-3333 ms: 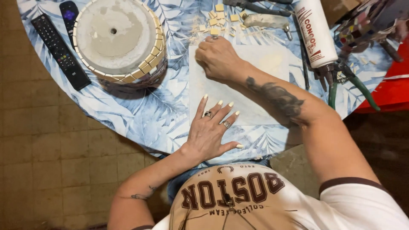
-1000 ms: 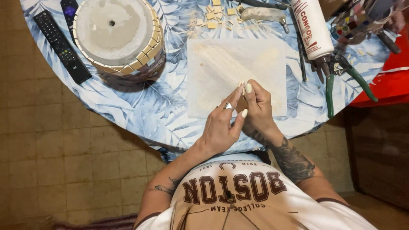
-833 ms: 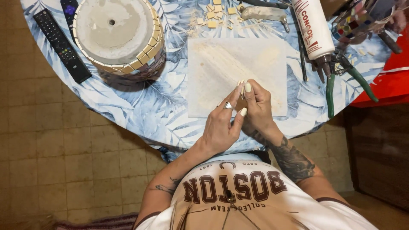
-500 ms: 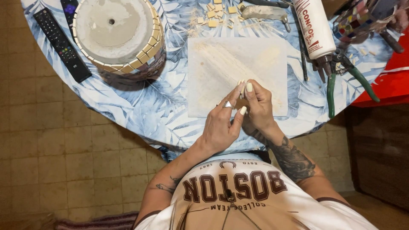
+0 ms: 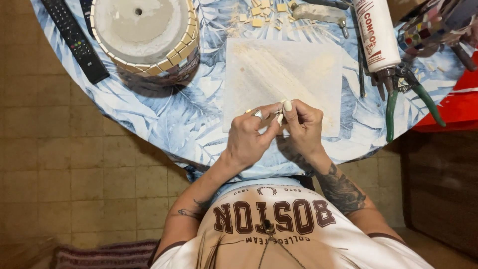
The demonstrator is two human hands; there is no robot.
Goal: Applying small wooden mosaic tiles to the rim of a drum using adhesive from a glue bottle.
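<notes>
Item recorded at a round table covered with a blue leaf-print cloth (image 5: 164, 119). Work in hand: tile mosaic on an upturned grey concrete flowerpot (image 5: 144, 30), set at eleven o'clock from the hands. One band of small cream and tan tiles was seen fixed around the pot's rim edge; the flat base and most of the visible wall were bare, so the covering was judged to be at an early stage, with the greater part left. A loose heap of small cream tile pieces (image 5: 261, 10) was noted at twelve o'clock, beyond a dusty square white work board (image 5: 298, 65). The left hand (image 5: 249, 137) and the right hand (image 5: 303, 127) were held together over the board's near edge, fingertips touching. Thumb and forefinger of each were pinched nearly closed on a very small pale fragment (image 5: 280, 117), probably a tile chip, too small to be identified with certainty; the remaining fingers were curled loosely. A white cartridge of adhesive (image 5: 378, 35) lay at one o'clock, green-handled nippers (image 5: 406, 99) at three o'clock, and a black remote control (image 5: 74, 40) at ten o'clock.
</notes>
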